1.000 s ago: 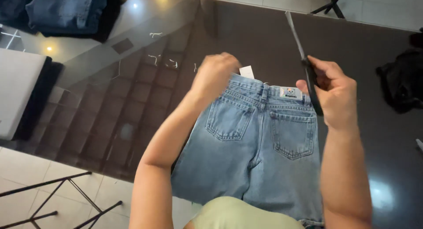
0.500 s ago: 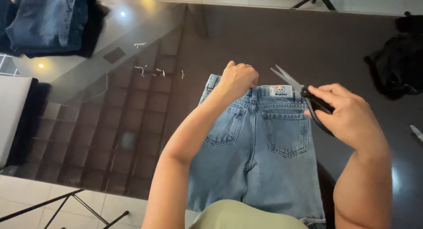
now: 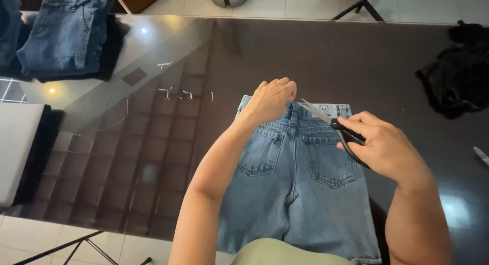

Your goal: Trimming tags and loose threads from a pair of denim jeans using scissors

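Light blue denim jeans (image 3: 295,193) lie back side up on a dark glossy table (image 3: 305,56), waistband pointing away from me. My left hand (image 3: 270,99) presses on the waistband near its left half, fingers curled over the edge. My right hand (image 3: 384,145) grips black-handled scissors (image 3: 331,123), whose blades are slightly apart and point left toward the middle of the waistband, close to a white label. The tips nearly touch my left hand.
A pile of folded dark blue jeans (image 3: 61,33) sits at the table's far left corner. Small white scraps (image 3: 175,91) lie scattered left of the jeans. A black bundle of cloth (image 3: 458,66) rests at the right edge. A pale floor runs beyond the table.
My right hand swung the scissors down from pointing away to pointing left at the waistband. My left hand stayed on the waistband. The camera tilted, so everything sits lower in view.
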